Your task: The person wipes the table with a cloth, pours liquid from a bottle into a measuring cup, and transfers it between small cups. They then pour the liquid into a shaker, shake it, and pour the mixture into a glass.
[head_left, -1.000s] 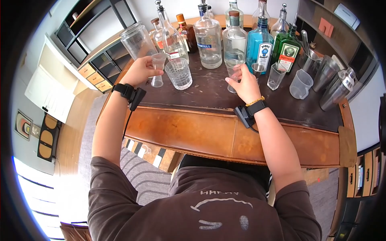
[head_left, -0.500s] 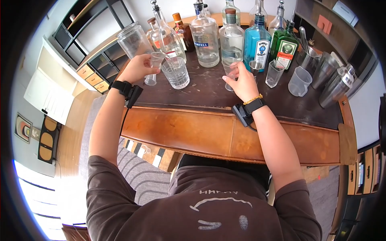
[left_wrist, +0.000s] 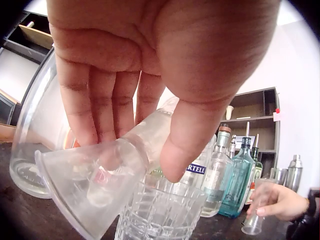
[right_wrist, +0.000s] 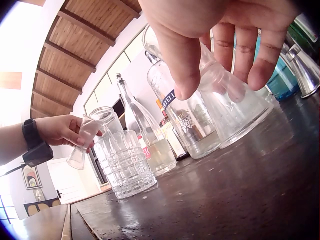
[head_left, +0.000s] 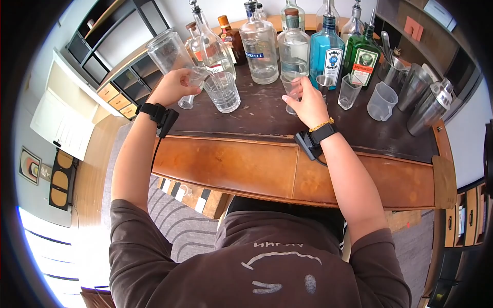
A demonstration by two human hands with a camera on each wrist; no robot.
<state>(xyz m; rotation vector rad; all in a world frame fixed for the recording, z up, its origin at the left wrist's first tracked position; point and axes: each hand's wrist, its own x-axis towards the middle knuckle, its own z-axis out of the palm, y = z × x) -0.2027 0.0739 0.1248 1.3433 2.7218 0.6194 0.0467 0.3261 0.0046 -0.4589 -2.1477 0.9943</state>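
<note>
My left hand (head_left: 172, 86) pinches a clear double-ended jigger (left_wrist: 92, 187) at its narrow waist, between thumb and fingers. The jigger tilts, its upper cup leaning right to the rim of a cut-glass tumbler (head_left: 223, 95); its lower cup points down and left. The tumbler stands upright on the dark tabletop (head_left: 246, 120). To the right, my right hand (head_left: 311, 105) has thumb and fingers around a second clear jigger (right_wrist: 235, 110), which is upright with its wide lower rim at the tabletop.
Behind the hands stand several bottles, among them a clear Martell one (head_left: 261, 56), a blue one (head_left: 327, 59) and a green one (head_left: 362, 56). A large glass jar (head_left: 169, 49) is at left. Right of my right hand are a small glass (head_left: 349, 92), a plastic measuring cup (head_left: 382, 101) and a metal shaker (head_left: 430, 108).
The left jigger has gone from nearly upright to tilted, its top tipping right toward the tumbler. My right hand keeps its hold on the other jigger. The head view has shifted slightly.
</note>
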